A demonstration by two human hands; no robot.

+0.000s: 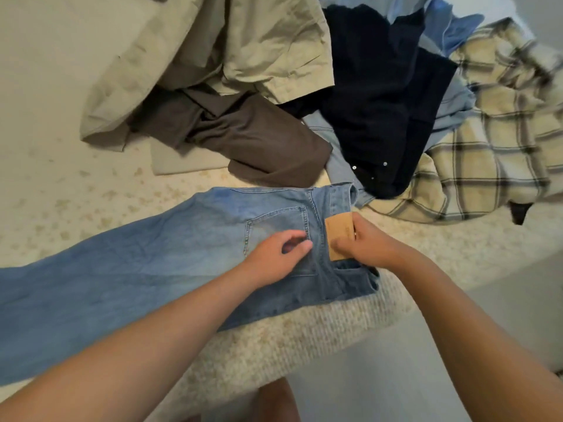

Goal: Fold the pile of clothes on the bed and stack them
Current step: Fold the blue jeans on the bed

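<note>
1. Jeans (152, 263): spread flat on the bed (304, 345), lower left to centre of frame.
2. Left hand (278, 254): fingers loosely curled, resting on the back pocket.
3. Right hand (364, 242): fingers pinching the waistband at the leather patch (338, 236).
4. Pile of clothes (380, 102): unfolded, upper frame.

Bed (45, 71): pale cream cover, faint scattered leaf-like print, fills most of view. Bed edge (304, 336): ribbed, knitted-looking texture, running diagonally from lower left to right. Floor (396, 385): plain pale grey, smooth, seen past bed edge at lower right. Light: soft, even, warm-toned, weak shadows. Walls, windows: out of view.
</note>
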